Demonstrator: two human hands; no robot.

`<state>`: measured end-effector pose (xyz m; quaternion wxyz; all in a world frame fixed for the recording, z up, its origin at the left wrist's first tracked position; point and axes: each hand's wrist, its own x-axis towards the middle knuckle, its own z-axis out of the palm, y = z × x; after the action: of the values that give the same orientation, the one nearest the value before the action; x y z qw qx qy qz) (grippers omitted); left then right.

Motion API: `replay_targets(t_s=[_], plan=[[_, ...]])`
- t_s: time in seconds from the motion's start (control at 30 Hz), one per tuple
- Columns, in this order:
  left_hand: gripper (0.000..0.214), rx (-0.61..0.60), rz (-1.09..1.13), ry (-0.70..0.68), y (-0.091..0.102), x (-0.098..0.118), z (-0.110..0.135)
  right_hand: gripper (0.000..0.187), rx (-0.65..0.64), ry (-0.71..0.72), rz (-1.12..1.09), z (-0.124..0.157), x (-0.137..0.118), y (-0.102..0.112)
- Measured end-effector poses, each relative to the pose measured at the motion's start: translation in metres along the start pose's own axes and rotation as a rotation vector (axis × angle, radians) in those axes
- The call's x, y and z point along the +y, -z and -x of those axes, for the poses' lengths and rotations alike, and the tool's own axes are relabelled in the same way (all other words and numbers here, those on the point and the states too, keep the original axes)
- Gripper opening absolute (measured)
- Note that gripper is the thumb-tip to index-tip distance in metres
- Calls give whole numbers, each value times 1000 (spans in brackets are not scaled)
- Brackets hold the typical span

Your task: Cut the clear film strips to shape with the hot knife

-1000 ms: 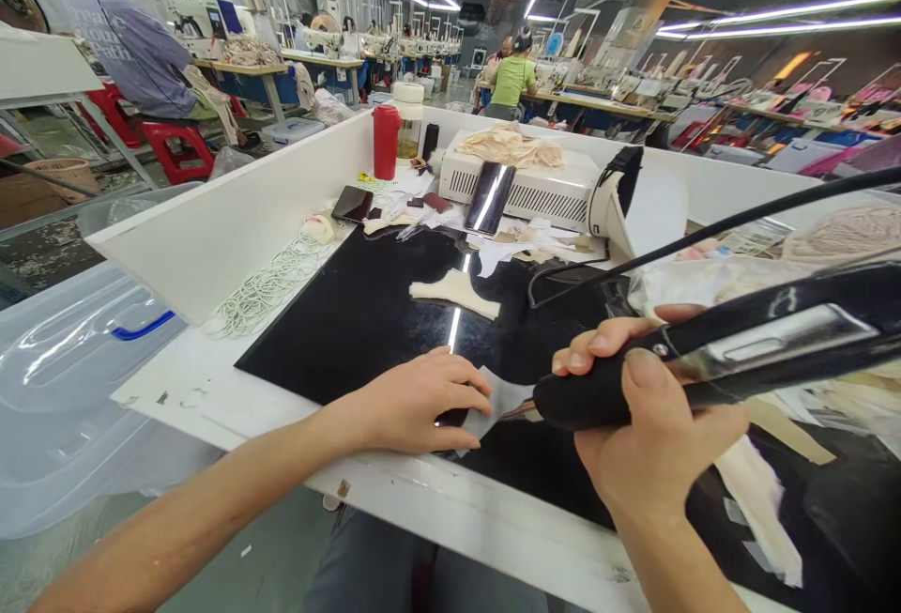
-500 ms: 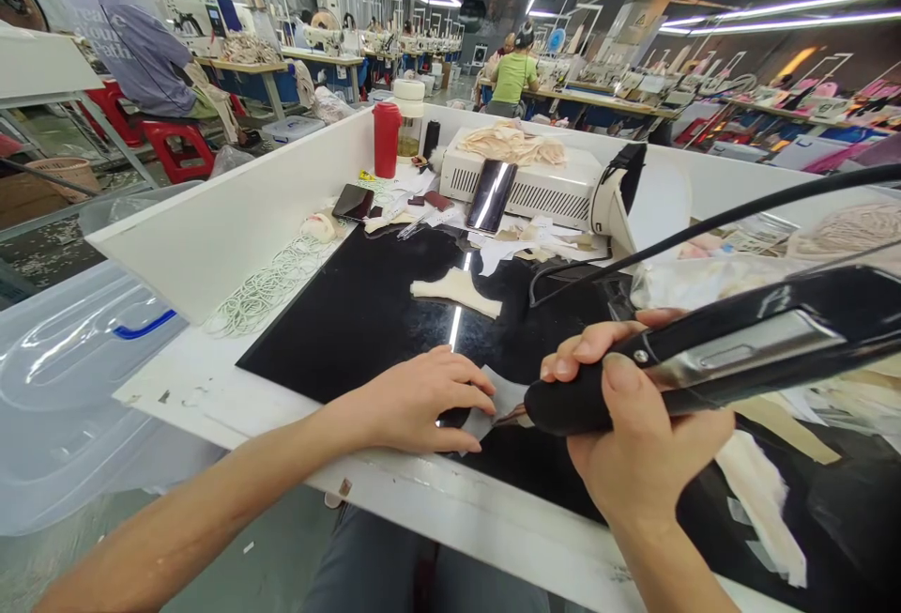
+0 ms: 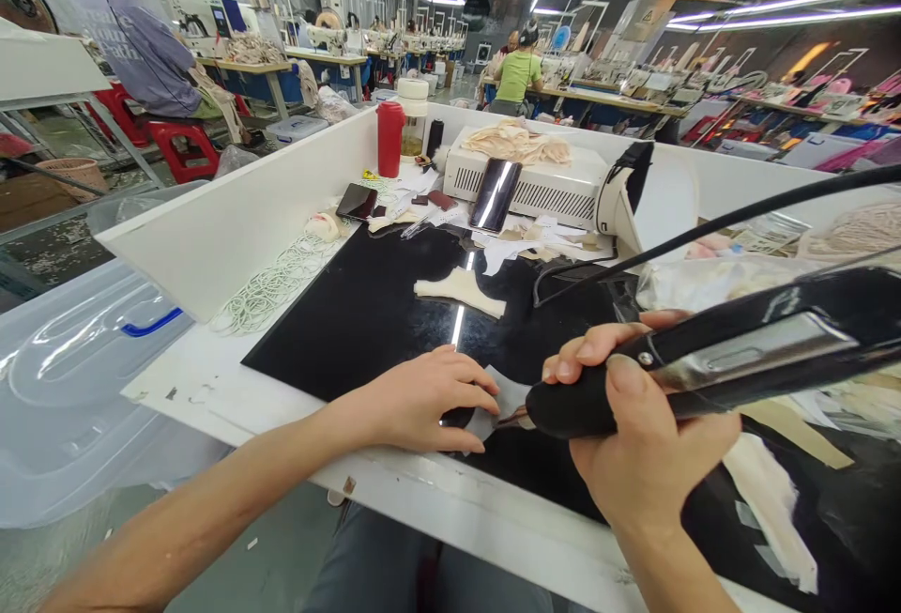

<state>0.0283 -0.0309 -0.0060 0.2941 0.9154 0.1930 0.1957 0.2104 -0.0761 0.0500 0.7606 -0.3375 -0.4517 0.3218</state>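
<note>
My right hand [image 3: 654, 416] is wrapped around a black corded hand tool [image 3: 746, 350] with a silver side plate. Its thin metal tip points left and meets a small pale grey, sheet-like piece [image 3: 508, 390] on the black board [image 3: 338, 313]. Spread and lying low, my left hand [image 3: 429, 402] presses that piece with its fingertips, thumb and fingers apart on either side. Just beyond the hands lies a cream curved fabric piece [image 3: 461, 289] with a thick edge. The underside of the grey piece is hidden.
A black cable [image 3: 739, 209] arches over the board's right side. Behind stand a phone [image 3: 495, 195], a vented white box [image 3: 525, 176], a red cup [image 3: 389, 139] and paper scraps. Green-white cord [image 3: 271, 284] lies left beside a white wall [image 3: 232, 219]. Cream strips [image 3: 774, 510] lie at right.
The whole view has shifted slightly. Both hands, the tool and the grey piece keep nearly the same position relative to one another.
</note>
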Motion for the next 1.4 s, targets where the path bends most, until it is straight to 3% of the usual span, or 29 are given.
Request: replay_targets(t_s=[0.37, 0.67, 0.97, 1.4], plan=[[44, -10, 0, -38, 2, -1, 0, 39, -65, -20, -99, 12, -3, -2], [34, -11, 1, -56, 1, -3, 1, 38, -86, -55, -71, 14, -2, -4], [49, 15, -90, -81, -3, 1, 0, 36, 149, 62, 20, -17, -8, 14], [50, -44, -150, -73, -5, 0, -1, 38, 151, 77, 45, -16, 9, 24]])
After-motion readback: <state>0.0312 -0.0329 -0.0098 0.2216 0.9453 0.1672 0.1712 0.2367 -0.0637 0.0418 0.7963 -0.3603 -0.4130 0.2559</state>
